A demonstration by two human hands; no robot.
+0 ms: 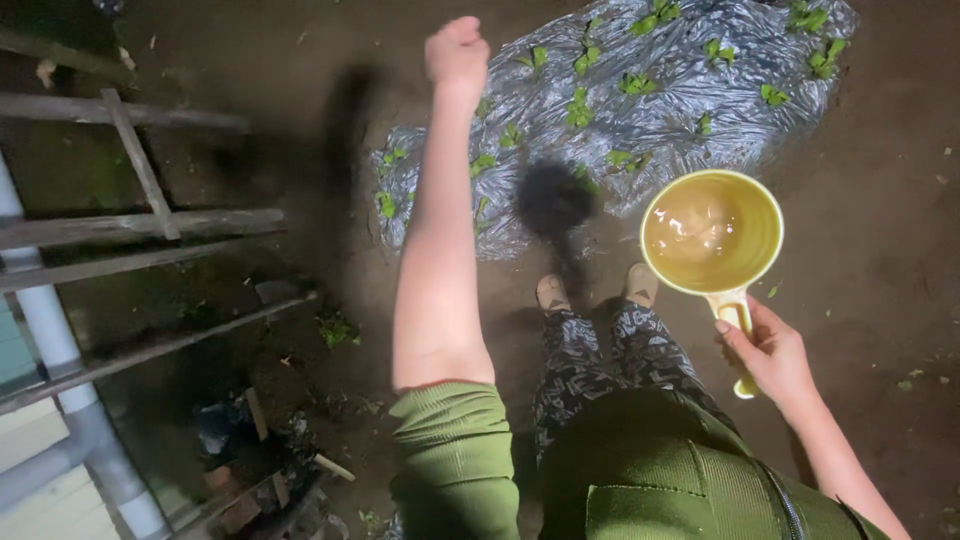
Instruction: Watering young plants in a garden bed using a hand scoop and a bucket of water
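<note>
**Scoop of water held over bare ground beside a planted sheet**

Head view: the right hand is wrapped around the handle of a yellow scoop, thumb on top of the handle, fingers curled beneath. The scoop's bowl sits just beyond that hand, held level and filled with cloudy, brownish water. The left hand is closed into a fist at the end of a straightened bare arm, stretched well forward and empty as far as can be seen; it touches nothing.

Between the 2 hands and farther out lies a crinkled silver plastic sheet spread on the dirt ground, with small green seedlings poking up through it in scattered spots. The fist hangs over the sheet's near left edge; the scoop hovers over the ground just at the sheet's near right edge. A round dark shadow falls on the sheet between the arm and the scoop.

Below the scoop, 2 feet stand on the dirt, under patterned trousers and a green top.

Far to the left of the fist, weathered wooden rails cross a grey pipe. Scraps of debris lie on the ground beneath them.
</note>
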